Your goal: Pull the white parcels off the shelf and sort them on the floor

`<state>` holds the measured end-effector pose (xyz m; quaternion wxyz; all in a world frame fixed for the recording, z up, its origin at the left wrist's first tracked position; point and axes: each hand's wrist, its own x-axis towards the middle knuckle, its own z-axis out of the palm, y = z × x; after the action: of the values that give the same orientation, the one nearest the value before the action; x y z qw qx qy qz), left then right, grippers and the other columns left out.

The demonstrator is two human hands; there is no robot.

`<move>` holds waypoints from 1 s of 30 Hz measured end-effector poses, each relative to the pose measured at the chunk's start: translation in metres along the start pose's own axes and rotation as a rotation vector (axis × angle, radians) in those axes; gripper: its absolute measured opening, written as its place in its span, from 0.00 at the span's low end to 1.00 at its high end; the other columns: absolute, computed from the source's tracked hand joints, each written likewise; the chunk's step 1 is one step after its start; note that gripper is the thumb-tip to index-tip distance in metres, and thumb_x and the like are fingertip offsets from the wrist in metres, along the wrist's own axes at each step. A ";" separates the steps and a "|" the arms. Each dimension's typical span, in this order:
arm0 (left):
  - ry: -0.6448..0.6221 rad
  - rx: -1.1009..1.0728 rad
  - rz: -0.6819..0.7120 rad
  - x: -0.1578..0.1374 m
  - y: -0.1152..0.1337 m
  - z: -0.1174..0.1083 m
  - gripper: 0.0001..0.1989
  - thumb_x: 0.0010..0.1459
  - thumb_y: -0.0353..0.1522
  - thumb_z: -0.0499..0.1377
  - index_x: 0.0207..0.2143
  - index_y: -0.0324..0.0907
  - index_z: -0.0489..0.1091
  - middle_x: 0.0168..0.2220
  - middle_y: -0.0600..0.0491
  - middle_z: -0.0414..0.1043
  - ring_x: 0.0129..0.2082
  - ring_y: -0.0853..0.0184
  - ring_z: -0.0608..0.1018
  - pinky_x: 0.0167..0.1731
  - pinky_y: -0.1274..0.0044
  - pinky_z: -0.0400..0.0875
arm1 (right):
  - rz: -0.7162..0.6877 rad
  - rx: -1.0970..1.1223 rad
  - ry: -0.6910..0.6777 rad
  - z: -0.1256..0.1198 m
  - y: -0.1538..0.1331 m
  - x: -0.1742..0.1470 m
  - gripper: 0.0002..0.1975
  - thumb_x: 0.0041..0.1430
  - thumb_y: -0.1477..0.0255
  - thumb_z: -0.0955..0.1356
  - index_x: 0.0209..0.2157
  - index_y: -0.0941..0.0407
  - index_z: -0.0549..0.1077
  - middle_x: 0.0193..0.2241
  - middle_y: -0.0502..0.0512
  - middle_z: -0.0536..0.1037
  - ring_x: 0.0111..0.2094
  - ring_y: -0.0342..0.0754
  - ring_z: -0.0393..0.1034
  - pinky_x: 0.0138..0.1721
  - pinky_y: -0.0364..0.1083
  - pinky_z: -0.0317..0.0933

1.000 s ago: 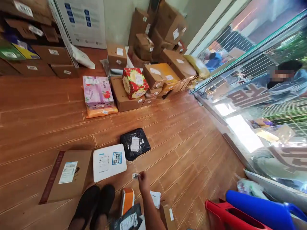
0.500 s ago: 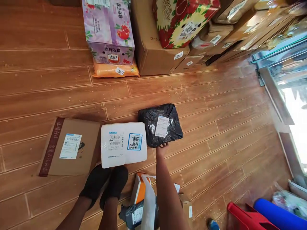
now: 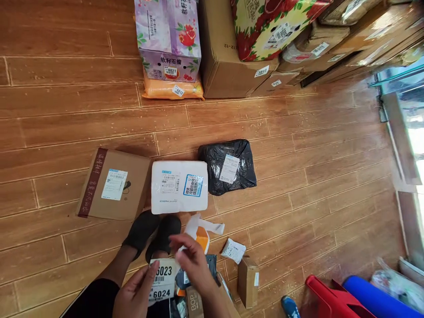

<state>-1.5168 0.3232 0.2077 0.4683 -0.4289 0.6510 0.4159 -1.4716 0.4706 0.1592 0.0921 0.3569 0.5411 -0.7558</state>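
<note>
My left hand (image 3: 136, 289) is closed on a strip of white number labels (image 3: 163, 282), its thumb on top; 6023 and 6024 are readable. Just right of the strip, my right hand (image 3: 195, 265) has its fingers partly curled and slightly blurred, with a gap between thumb and forefinger. A curled white paper strip (image 3: 212, 226) shows beyond my right hand; whether it joins the labels is hidden. In front of my feet lie a brown carton (image 3: 132, 194), a white parcel (image 3: 179, 205) and a black-wrapped parcel (image 3: 247, 168), each with a shipping label.
Below my hands are several small packages, a white pouch (image 3: 233, 250) and a small upright carton (image 3: 248, 282). Stacked boxes line the far side, including a purple pomegranate box (image 3: 168, 48) on an orange packet (image 3: 155, 89). A red plastic stool (image 3: 334, 296) stands lower right.
My right hand has left the black parcel's near edge and come back toward my body. My left hand has come into view with the label strip. The floor parcels stay in place.
</note>
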 end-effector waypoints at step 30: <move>0.033 -0.012 -0.021 -0.006 0.003 0.018 0.36 0.26 0.57 0.66 0.33 0.39 0.75 0.20 0.52 0.77 0.24 0.61 0.76 0.22 0.76 0.70 | -0.058 -0.025 0.155 0.014 0.001 0.008 0.04 0.49 0.70 0.72 0.25 0.56 0.76 0.27 0.51 0.74 0.31 0.44 0.66 0.34 0.44 0.60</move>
<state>-1.5137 0.3417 0.2098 0.4594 -0.4454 0.6514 0.4077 -1.4832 0.4598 0.1551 0.0325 0.3971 0.5662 -0.7216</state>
